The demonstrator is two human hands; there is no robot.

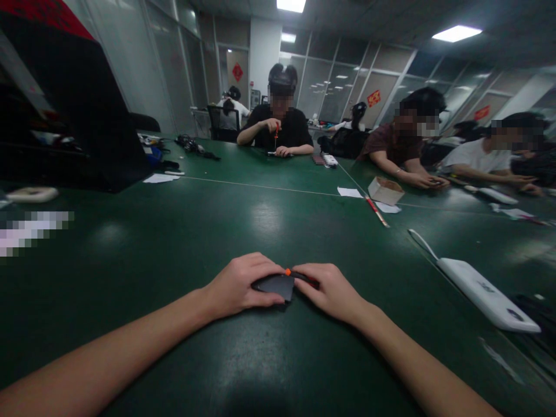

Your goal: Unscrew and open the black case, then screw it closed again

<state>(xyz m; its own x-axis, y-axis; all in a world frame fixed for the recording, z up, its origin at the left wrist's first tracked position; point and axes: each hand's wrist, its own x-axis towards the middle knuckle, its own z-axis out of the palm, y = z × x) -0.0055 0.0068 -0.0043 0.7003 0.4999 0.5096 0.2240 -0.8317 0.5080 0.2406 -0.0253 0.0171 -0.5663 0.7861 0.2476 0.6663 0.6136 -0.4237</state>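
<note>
Just above the green table, in the middle of the head view, my left hand [247, 282] is closed around a dark grey flat piece [274, 286], thumb along its near edge and fingers over its far edge. My right hand [332, 289] grips a slim black tool [306, 278] with red on its side; its exact kind does not show. A small orange end [288, 272] sits between the two hands, at the far corner of the grey piece. Parts of both things are hidden by my fingers.
A white power bank [486, 292] with a cable lies to the right on the green table [174, 243]. Farther off are a small box [385, 191], a red stick [377, 212] and papers. Across the table a person [280, 124] holds an orange screwdriver. A large black panel [73, 98] stands left.
</note>
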